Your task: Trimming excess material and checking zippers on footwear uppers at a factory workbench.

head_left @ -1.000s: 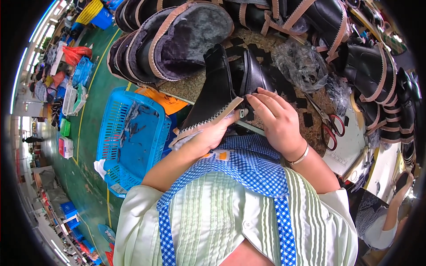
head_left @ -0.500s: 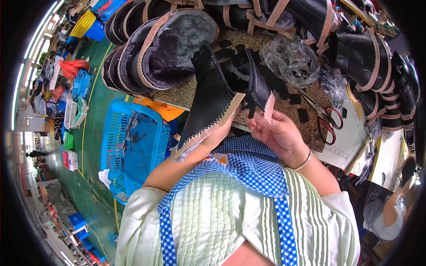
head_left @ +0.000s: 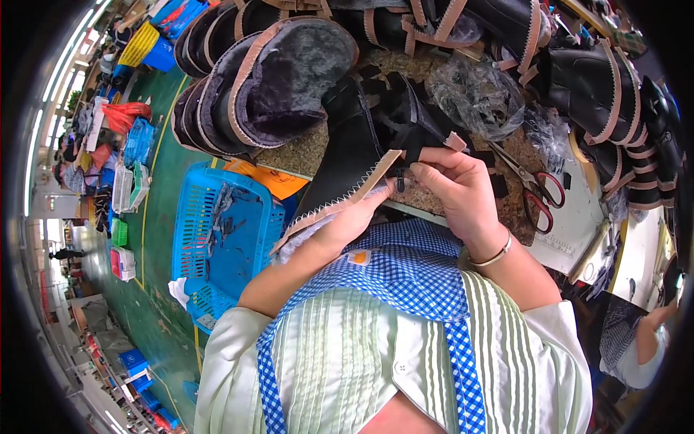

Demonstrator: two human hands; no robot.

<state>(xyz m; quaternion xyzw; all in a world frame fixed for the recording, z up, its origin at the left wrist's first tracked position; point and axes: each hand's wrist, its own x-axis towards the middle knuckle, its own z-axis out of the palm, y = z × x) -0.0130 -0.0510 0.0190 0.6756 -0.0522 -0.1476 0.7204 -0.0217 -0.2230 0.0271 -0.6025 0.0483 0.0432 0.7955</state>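
Observation:
A black boot upper (head_left: 336,163) lies slantwise before me, its bottom edge bound in a tan strip (head_left: 347,195) sewn with white zigzag stitching. My left hand (head_left: 354,224) supports it from below, fingers mostly hidden behind it and the thumb close to the strip's upper end. On the other side of the opening, my right hand (head_left: 459,188) pinches the black edge of the same upper beside its zipper. A small dark zipper pull (head_left: 400,182) hangs between the two hands. Past the right fingers pokes a pinkish tab (head_left: 455,141) of the binding.
Red-handled scissors (head_left: 538,192) and crumpled clear plastic (head_left: 477,98) lie on the cork-like table to the right. Fur-lined boot uppers (head_left: 293,79) stack along the far side, more at right (head_left: 589,90). A blue basket (head_left: 184,239) with scraps stands at left. Another person's arm (head_left: 650,333) shows far right.
My right hand has moved from the pinkish tab in and up to the zipper edge. The upper's two sides have come closer together, and the zipper pull now shows between my hands.

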